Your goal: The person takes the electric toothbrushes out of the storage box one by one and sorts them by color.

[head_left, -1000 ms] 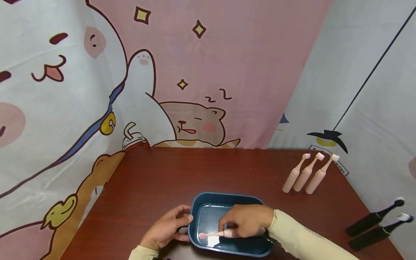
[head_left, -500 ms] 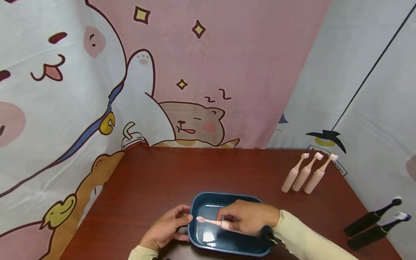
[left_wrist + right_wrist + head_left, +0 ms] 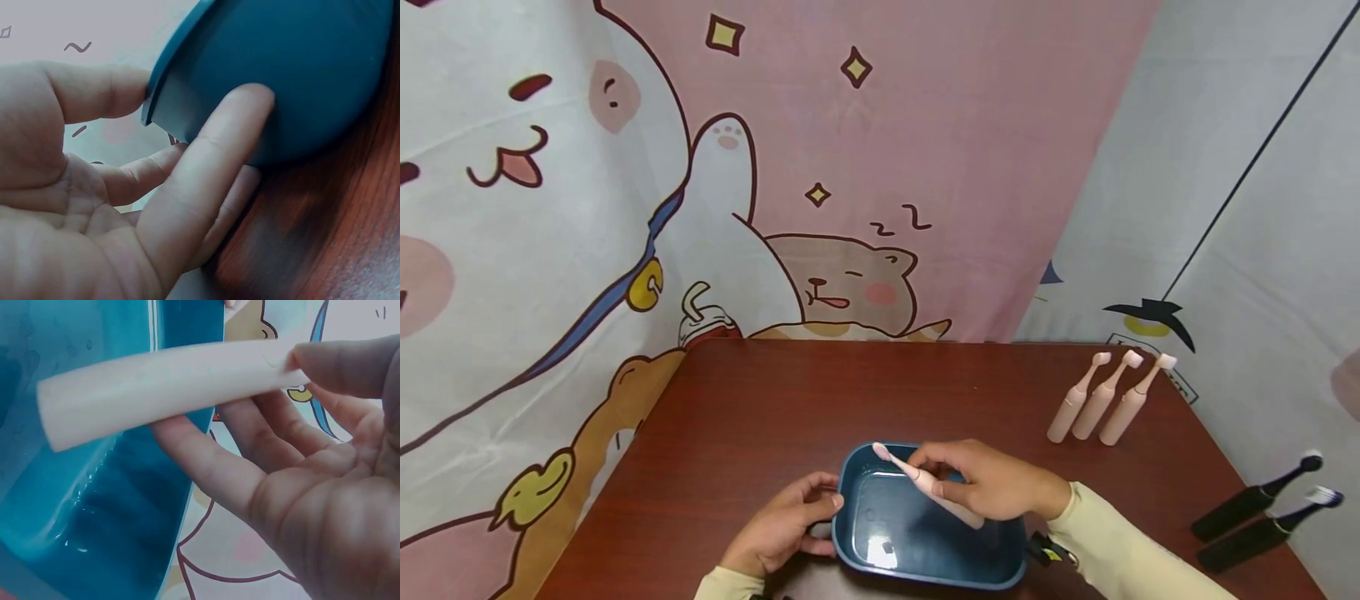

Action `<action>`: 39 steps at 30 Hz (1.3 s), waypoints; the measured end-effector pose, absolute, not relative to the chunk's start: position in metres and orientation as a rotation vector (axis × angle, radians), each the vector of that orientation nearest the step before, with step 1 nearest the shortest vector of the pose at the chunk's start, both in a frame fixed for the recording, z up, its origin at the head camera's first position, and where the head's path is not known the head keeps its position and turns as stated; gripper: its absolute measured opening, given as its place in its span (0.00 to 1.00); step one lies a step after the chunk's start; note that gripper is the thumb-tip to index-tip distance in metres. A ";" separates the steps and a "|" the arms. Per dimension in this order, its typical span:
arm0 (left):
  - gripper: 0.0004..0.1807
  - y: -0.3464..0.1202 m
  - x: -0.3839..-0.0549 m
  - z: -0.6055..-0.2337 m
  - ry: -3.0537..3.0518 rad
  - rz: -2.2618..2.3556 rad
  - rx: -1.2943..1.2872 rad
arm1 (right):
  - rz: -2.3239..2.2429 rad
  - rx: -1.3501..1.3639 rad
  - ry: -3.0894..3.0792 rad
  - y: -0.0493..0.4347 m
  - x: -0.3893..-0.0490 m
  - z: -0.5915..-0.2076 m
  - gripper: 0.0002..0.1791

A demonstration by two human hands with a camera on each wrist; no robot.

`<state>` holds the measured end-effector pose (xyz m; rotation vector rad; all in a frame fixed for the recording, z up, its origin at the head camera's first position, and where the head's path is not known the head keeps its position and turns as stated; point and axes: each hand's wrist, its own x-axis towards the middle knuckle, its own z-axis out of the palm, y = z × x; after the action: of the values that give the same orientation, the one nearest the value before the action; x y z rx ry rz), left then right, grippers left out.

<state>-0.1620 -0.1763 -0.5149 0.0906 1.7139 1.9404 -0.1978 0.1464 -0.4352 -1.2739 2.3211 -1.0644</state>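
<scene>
A pale pink electric toothbrush (image 3: 936,483) is tilted above the blue plastic tub (image 3: 880,575), its brush head pointing up and left. My right hand (image 3: 1000,479) pinches its handle between thumb and fingers. From the right wrist view, the butt of the toothbrush handle (image 3: 125,394) sticks out over the tub. My left hand (image 3: 790,518) rests against the tub's left end. Its thumb touches the rim, and a fairly straight finger (image 3: 212,144) presses the outer wall in the left wrist view. Part of that hand lies behind the tub's edge there.
Three pink electric toothbrushes (image 3: 1096,408) stand in a row at the back right of the brown table (image 3: 775,400). Two black ones (image 3: 1247,533) are by the right edge. A cartoon-printed cloth (image 3: 962,167) hangs behind the table.
My right hand has lifted the toothbrush from low inside the tub, and its brush head has swung upward and away. The left hand has stayed against the tub.
</scene>
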 end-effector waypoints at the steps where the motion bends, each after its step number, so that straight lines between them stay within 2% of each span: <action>1: 0.28 -0.176 -0.162 -0.515 1.715 1.940 0.089 | -1.084 -1.250 2.329 0.148 -0.198 -0.435 0.16; 6: 0.29 -0.176 -0.162 -0.513 1.713 1.939 0.095 | -1.201 -1.129 2.365 0.154 -0.201 -0.431 0.16; 15: 0.28 -0.176 -0.162 -0.512 1.710 1.939 0.099 | -1.435 -1.067 2.425 0.168 -0.206 -0.418 0.17; 34: 0.28 -0.175 -0.162 -0.513 1.723 1.934 0.094 | -1.600 -0.930 2.514 0.191 -0.210 -0.417 0.19; 39: 0.28 -0.176 -0.161 -0.515 1.736 1.927 0.090 | -1.675 -0.810 2.516 0.199 -0.211 -0.418 0.19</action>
<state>-0.1615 -0.1755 -0.5147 0.0904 1.7357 1.9270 -0.2112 0.1990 -0.4180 -0.8098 2.5162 -1.6750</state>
